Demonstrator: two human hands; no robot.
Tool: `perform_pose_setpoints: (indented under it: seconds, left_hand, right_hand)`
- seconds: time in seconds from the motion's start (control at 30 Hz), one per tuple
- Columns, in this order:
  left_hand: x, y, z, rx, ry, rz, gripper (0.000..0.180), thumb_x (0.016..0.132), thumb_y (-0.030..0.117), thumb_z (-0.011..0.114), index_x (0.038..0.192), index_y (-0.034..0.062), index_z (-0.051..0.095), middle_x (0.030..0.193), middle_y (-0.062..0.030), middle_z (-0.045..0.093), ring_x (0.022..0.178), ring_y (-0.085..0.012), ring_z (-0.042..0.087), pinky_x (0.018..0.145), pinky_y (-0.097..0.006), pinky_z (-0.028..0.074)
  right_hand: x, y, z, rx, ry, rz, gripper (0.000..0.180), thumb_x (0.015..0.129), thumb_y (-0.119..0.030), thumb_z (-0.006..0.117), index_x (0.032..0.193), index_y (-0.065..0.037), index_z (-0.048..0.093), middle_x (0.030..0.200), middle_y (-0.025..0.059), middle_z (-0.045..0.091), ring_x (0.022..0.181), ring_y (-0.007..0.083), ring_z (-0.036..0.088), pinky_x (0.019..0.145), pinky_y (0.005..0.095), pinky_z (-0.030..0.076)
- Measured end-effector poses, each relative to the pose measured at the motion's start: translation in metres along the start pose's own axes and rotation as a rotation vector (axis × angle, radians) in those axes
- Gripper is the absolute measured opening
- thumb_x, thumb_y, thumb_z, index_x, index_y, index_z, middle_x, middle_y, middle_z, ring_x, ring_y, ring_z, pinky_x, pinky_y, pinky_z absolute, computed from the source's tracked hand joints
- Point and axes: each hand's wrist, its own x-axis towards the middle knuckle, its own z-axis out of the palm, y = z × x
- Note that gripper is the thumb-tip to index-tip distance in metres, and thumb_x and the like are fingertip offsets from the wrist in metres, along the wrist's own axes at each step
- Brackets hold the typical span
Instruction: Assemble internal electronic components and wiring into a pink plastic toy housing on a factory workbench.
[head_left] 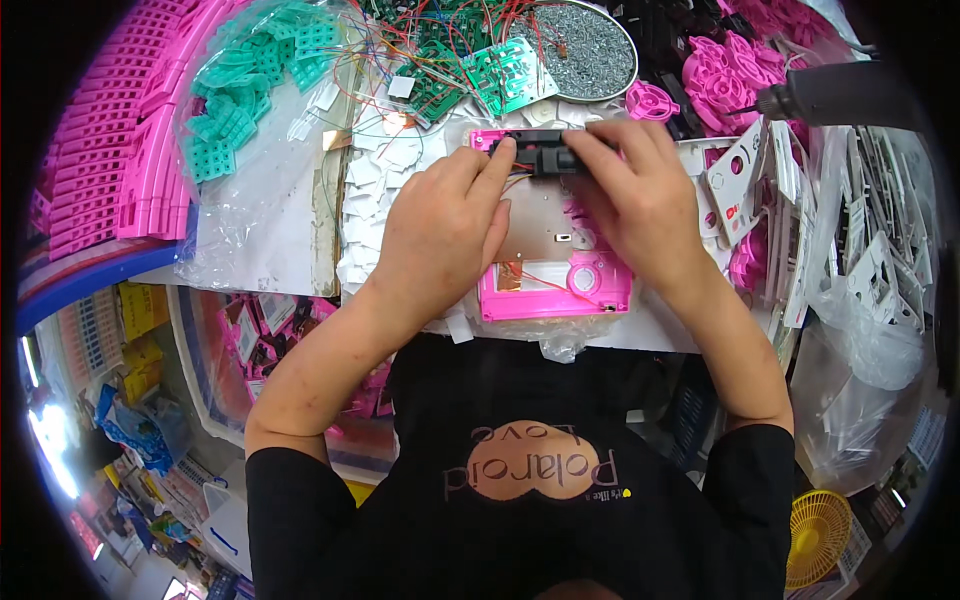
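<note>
Two bare hands are reaching over a case [500, 305] in the head view. Case is lying on the white bench [665, 339], clear plastic [565, 347] poking out below its near edge. Shell: bright pink, shallow, squarish. Beige panel [530, 230] is covering the middle; the near end is showing a copper-brown square [510, 276], a round ring [583, 279] and a thin red wire [548, 277]. Black part [548, 160] is sitting across the far end, coloured leads [518, 178] running by its left side.

Left hand [435, 215]: index tip is touching the black part's left end, thumb standing apart below. Right hand [655, 205]: fingertips are resting about its right end. Pinching or merely pressing: cannot tell for either.

Right hand is hiding much of the case's right side; its thumb is hard to make out in shadow. Left hand is masking the left edge. Black part's underside is not showing. Ring's finer details are blurring.
</note>
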Motion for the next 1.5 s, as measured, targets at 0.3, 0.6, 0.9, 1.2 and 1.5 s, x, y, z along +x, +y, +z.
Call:
perform_pose_setpoints:
  seconds: [0.3, 0.6, 0.9, 1.2, 1.5]
  left_hand:
    - [0.024, -0.015, -0.029, -0.013, -0.066, 0.117, 0.037, 0.083, 0.015, 0.075, 0.116, 0.0004, 0.069, 0.102, -0.0155, 0.063, 0.087, -0.0325, 0.062, 0.077, -0.044, 0.049]
    - [0.186, -0.053, 0.044, 0.345, -0.146, 0.381, 0.012, 0.083, 0.027, 0.072, 0.089, 0.0182, 0.077, 0.09, -0.0033, 0.072, 0.1, -0.0254, 0.067, 0.086, -0.048, 0.045]
    - [0.195, -0.05, 0.061, 0.358, -0.112, 0.367, 0.024, 0.09, 0.033, 0.061, 0.081, 0.0155, 0.074, 0.081, -0.0073, 0.072, 0.08, -0.0275, 0.068, 0.08, -0.048, 0.04]
    - [0.153, -0.013, 0.017, 0.131, 0.162, 0.402, 0.011, 0.086, 0.021, 0.069, 0.087, 0.0116, 0.073, 0.084, -0.0071, 0.069, 0.085, -0.0266, 0.066, 0.087, -0.046, 0.041]
    - [0.059, 0.013, -0.002, -0.319, 0.028, 0.132, 0.008, 0.084, 0.013, 0.076, 0.092, 0.011, 0.073, 0.076, -0.0004, 0.066, 0.076, -0.0201, 0.059, 0.088, -0.04, 0.034]
  right_hand:
    - [0.003, 0.022, -0.037, 0.097, -0.359, 0.061, 0.066, 0.079, -0.027, 0.082, 0.138, -0.006, 0.062, 0.129, 0.0176, 0.066, 0.108, 0.0338, 0.063, 0.099, 0.0427, 0.05]
    - [0.089, 0.034, -0.082, 1.063, 0.501, 0.392, 0.036, 0.095, -0.009, 0.06, 0.13, 0.0, 0.057, 0.098, 0.01, 0.069, 0.089, 0.0216, 0.068, 0.088, 0.0389, 0.052]
    - [0.112, 0.045, -0.061, 1.232, 0.198, 0.468, 0.045, 0.087, -0.01, 0.075, 0.125, 0.007, 0.058, 0.089, 0.0038, 0.064, 0.077, 0.0121, 0.063, 0.07, 0.0273, 0.05]
    - [0.064, 0.037, -0.067, 1.339, 0.284, 0.225, 0.051, 0.092, -0.008, 0.064, 0.138, 0.005, 0.048, 0.088, 0.0105, 0.064, 0.071, 0.0173, 0.062, 0.074, 0.0344, 0.054]
    - [0.059, 0.001, -0.076, 1.402, -0.009, 0.073, 0.044, 0.105, -0.024, 0.055, 0.145, -0.01, 0.046, 0.073, -0.0007, 0.047, 0.063, 0.0129, 0.044, 0.072, 0.0372, 0.048]
